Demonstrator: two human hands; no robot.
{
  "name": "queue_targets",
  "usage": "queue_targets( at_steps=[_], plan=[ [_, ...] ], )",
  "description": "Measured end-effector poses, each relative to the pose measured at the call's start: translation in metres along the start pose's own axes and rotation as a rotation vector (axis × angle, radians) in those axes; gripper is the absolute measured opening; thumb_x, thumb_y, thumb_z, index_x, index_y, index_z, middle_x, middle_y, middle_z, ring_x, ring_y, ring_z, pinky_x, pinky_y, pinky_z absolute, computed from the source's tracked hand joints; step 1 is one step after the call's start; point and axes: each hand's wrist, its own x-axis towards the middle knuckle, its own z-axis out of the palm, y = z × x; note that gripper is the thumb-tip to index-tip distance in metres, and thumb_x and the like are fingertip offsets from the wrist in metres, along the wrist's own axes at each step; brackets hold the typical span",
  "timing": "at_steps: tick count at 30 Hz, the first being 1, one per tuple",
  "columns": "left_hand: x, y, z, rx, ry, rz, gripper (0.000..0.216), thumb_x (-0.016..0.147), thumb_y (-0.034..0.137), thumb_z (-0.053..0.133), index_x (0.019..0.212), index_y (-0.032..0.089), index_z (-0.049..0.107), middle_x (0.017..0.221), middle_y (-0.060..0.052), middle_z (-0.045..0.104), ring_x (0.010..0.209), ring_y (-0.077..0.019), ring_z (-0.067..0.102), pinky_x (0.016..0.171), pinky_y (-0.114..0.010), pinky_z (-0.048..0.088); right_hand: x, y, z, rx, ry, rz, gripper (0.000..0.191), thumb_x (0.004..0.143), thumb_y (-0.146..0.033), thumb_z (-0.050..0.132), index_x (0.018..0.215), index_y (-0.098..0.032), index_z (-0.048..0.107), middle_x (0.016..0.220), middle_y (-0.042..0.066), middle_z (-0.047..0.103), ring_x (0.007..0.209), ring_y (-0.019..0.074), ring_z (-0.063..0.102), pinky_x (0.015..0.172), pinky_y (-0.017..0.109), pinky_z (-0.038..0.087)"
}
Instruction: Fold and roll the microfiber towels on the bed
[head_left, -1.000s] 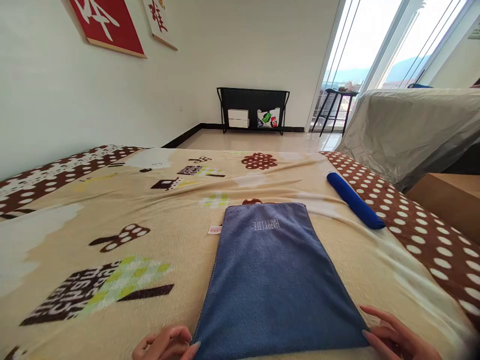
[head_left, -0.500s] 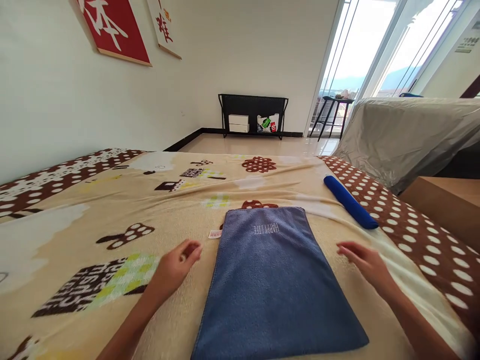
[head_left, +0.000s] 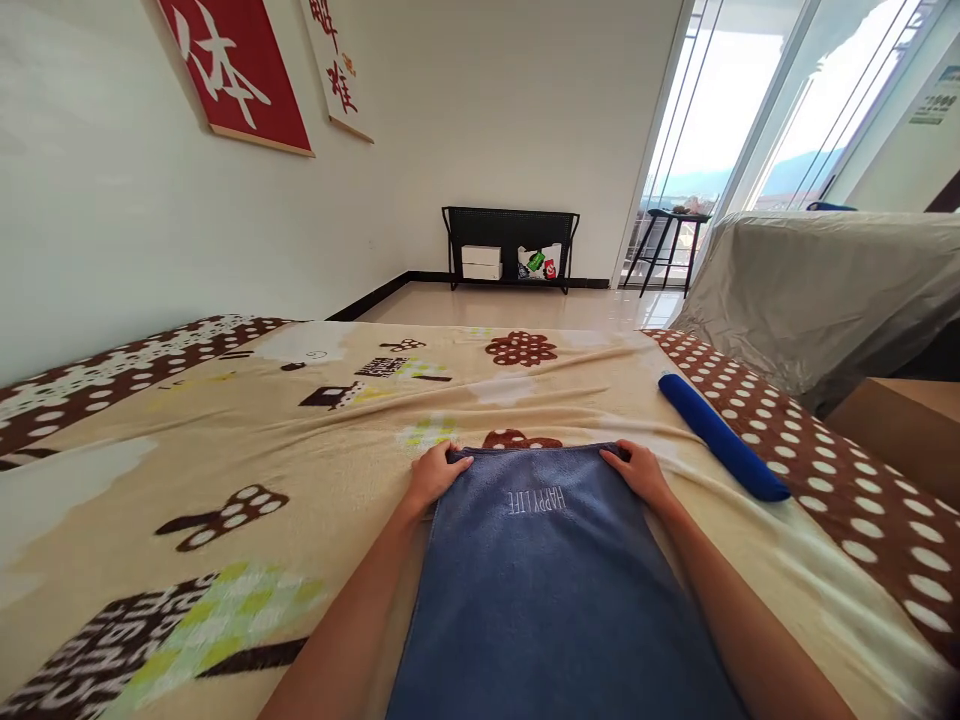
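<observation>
A blue-grey towel (head_left: 555, 590) with "HAPPY LIFE" lettering near its far edge lies spread out in front of me. My left hand (head_left: 436, 474) pinches its far left corner, thumb on top. At the far right corner, my right hand (head_left: 637, 470) grips the cloth the same way. The near end of the towel runs out of the bottom of the view. Under it is a cream patterned blanket (head_left: 337, 490). To the right of my right hand lies a rolled bright blue item (head_left: 720, 437), apart from the towel.
Brown polka-dot fabric (head_left: 847, 490) borders the blanket on the right. Beyond stand a cardboard box (head_left: 892, 430) and a large piece under a grey cover (head_left: 825, 290). A black rack (head_left: 511, 230) is against the far wall, with a stool (head_left: 667, 245) by the window.
Both hands have moved forward and inward from beside the towel and taken hold of its two far corners. The view has tilted up slightly.
</observation>
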Motion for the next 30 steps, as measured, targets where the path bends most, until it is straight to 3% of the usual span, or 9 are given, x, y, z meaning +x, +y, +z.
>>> queue_targets(
  at_steps=[7, 12, 17, 21, 27, 30],
  plan=[
    [0.008, -0.011, 0.003, -0.295, 0.076, 0.147, 0.047, 0.078, 0.048, 0.067, 0.114, 0.019, 0.057, 0.082, 0.001, 0.067, 0.074, -0.0178, 0.065, 0.067, -0.029, 0.050, 0.006, 0.010, -0.001, 0.132, 0.087, -0.084, 0.035, 0.090, -0.048, 0.058, 0.103, -0.017, 0.068, 0.080, 0.002, 0.069, 0.072, 0.0155, 0.063, 0.073, 0.032, 0.049],
    [0.011, -0.010, 0.003, -0.258, 0.143, 0.225, 0.028, 0.076, 0.045, 0.064, 0.093, 0.023, 0.067, 0.086, -0.002, 0.068, 0.080, -0.0202, 0.062, 0.076, -0.031, 0.046, 0.006, 0.005, -0.003, 0.184, 0.151, -0.127, 0.038, 0.085, -0.052, 0.054, 0.096, -0.021, 0.074, 0.081, 0.004, 0.072, 0.070, 0.0189, 0.063, 0.069, 0.032, 0.047],
    [0.004, -0.012, 0.004, -0.142, 0.277, 0.206, 0.021, 0.073, 0.036, 0.066, 0.091, 0.023, 0.065, 0.094, -0.004, 0.063, 0.089, -0.0231, 0.058, 0.085, -0.037, 0.042, 0.001, -0.001, -0.005, 0.176, 0.257, -0.169, 0.035, 0.081, -0.049, 0.059, 0.092, -0.021, 0.077, 0.086, 0.006, 0.067, 0.071, 0.0186, 0.057, 0.072, 0.034, 0.045],
    [0.002, -0.017, 0.000, -0.123, 0.242, 0.209, 0.018, 0.071, 0.037, 0.067, 0.076, 0.023, 0.059, 0.079, -0.001, 0.062, 0.073, -0.0193, 0.056, 0.073, -0.032, 0.043, -0.002, -0.005, -0.008, 0.187, 0.351, -0.178, 0.034, 0.081, -0.049, 0.061, 0.091, -0.020, 0.076, 0.092, 0.008, 0.064, 0.070, 0.0174, 0.052, 0.071, 0.034, 0.044],
    [0.002, -0.023, -0.008, -0.154, 0.196, 0.199, 0.024, 0.074, 0.046, 0.062, 0.079, 0.022, 0.061, 0.075, 0.000, 0.066, 0.070, -0.0181, 0.061, 0.069, -0.029, 0.045, -0.006, -0.005, -0.012, 0.232, 0.346, -0.201, 0.030, 0.084, -0.047, 0.060, 0.090, -0.021, 0.073, 0.079, 0.002, 0.064, 0.059, 0.0141, 0.048, 0.063, 0.030, 0.043],
    [0.001, -0.026, -0.013, -0.142, 0.208, 0.192, 0.026, 0.074, 0.048, 0.063, 0.077, 0.023, 0.059, 0.070, 0.001, 0.063, 0.068, -0.0179, 0.059, 0.067, -0.029, 0.043, -0.004, -0.003, -0.011, 0.212, 0.393, -0.196, 0.028, 0.081, -0.045, 0.062, 0.089, -0.020, 0.074, 0.090, 0.005, 0.063, 0.066, 0.0154, 0.050, 0.067, 0.031, 0.044]
  ],
)
